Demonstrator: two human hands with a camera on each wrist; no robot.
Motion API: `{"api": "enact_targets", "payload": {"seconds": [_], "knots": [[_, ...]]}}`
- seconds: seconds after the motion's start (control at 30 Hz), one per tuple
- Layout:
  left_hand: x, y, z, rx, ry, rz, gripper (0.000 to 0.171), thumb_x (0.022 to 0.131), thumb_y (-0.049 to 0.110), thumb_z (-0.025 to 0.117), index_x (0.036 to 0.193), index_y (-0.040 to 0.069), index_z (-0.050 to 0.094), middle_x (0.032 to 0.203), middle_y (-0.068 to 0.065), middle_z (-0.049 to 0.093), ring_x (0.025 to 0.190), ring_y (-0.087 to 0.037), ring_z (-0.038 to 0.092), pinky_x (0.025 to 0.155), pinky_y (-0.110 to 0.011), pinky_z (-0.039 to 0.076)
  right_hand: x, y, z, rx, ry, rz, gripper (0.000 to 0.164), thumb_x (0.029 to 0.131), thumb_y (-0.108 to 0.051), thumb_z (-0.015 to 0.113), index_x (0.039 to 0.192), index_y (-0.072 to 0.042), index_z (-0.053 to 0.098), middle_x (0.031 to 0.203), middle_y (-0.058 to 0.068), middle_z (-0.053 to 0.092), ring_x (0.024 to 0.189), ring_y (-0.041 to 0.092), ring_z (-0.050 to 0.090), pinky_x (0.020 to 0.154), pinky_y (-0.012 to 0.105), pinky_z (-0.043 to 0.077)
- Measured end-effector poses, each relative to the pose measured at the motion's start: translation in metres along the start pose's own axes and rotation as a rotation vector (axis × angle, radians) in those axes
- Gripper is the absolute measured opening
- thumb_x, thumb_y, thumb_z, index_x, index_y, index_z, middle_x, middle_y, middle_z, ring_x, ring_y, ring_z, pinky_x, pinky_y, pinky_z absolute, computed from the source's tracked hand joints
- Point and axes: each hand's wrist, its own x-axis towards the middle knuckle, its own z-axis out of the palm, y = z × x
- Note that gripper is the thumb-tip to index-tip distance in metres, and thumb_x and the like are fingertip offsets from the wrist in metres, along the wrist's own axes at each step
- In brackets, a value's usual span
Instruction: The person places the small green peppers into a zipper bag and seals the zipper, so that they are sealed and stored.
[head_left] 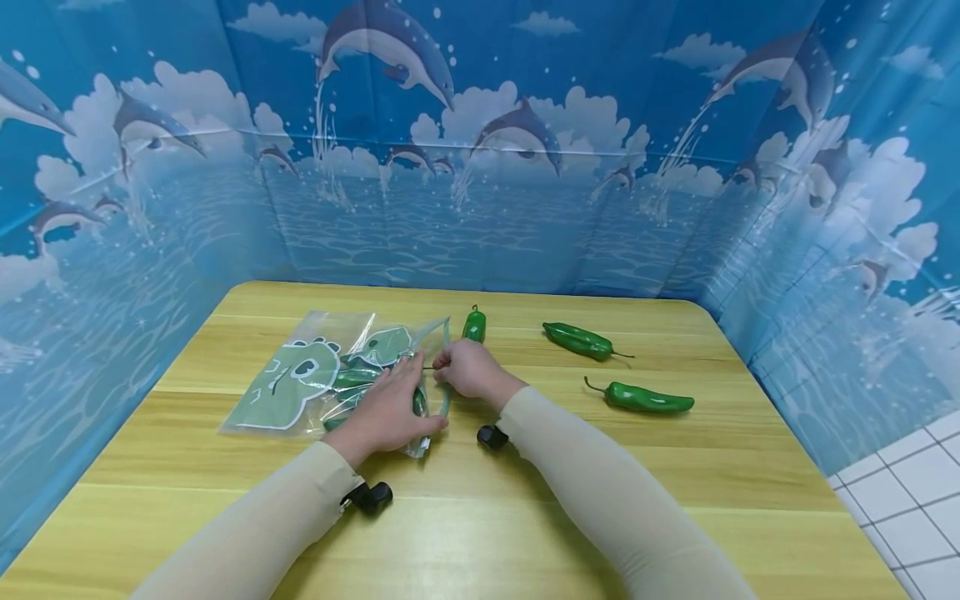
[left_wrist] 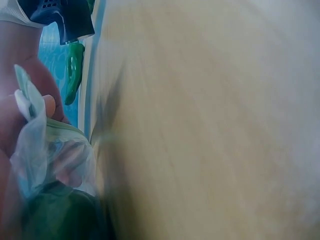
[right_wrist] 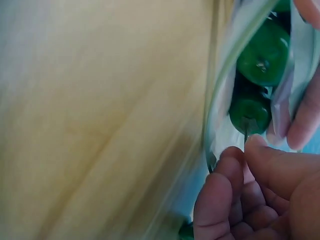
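Note:
A clear zip bag (head_left: 258,406) printed with green bear faces lies on the table, its mouth facing right. Inside it are several green peppers (head_left: 357,377). My left hand (head_left: 390,408) rests over the bag near the mouth, thumb spread away from fairly straight fingers. At the mouth, my right hand (head_left: 471,370) pinches the thin stem of a green pepper (right_wrist: 248,110) between thumb and forefinger. That pepper's body sits within the bag opening, below another pepper (right_wrist: 265,55) in the right wrist view. Its far end is hidden.
Just behind my right hand lies a loose green pepper (head_left: 474,323). Two more, a back pepper (head_left: 577,340) and a front pepper (head_left: 649,398), lie on the right of the wooden table (head_left: 480,533). A dolphin-print curtain (head_left: 480,217) surrounds its back and sides.

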Motion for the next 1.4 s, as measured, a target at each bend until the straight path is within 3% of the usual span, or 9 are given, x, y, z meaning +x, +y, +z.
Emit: {"api": "enact_targets", "payload": {"seconds": [0.6, 0.97, 1.4], "knots": [[0.001, -0.001, 0.0, -0.004, -0.005, -0.004, 0.117, 0.089, 0.06, 0.075, 0.17, 0.008, 0.008, 0.178, -0.01, 0.011, 0.166, -0.032, 0.008, 0.135, -0.053, 0.009, 0.005, -0.005, 0.005, -0.023, -0.012, -0.022, 0.024, 0.104, -0.021, 0.068, 0.123, -0.011, 0.077, 0.123, 0.004, 0.077, 0.114, 0.02, 0.072, 0.102, 0.037, 0.058], [0.0, 0.001, -0.001, -0.011, -0.007, -0.004, 0.117, 0.089, 0.058, 0.075, 0.17, 0.007, 0.006, 0.178, -0.01, 0.011, 0.165, -0.031, 0.009, 0.135, -0.052, 0.008, 0.009, -0.008, 0.008, 0.001, -0.015, -0.026, 0.018, 0.104, -0.024, 0.068, 0.117, -0.016, 0.079, 0.115, 0.0, 0.079, 0.099, 0.014, 0.07, 0.092, 0.032, 0.058], [0.001, 0.0, 0.001, -0.012, 0.002, 0.001, 0.115, 0.09, 0.057, 0.075, 0.17, 0.007, 0.009, 0.177, -0.011, 0.013, 0.165, -0.032, 0.01, 0.135, -0.053, 0.009, 0.011, -0.01, 0.009, -0.042, -0.014, -0.023, 0.02, 0.104, -0.027, 0.067, 0.117, -0.018, 0.079, 0.119, -0.001, 0.079, 0.114, 0.018, 0.071, 0.102, 0.036, 0.057]]}}
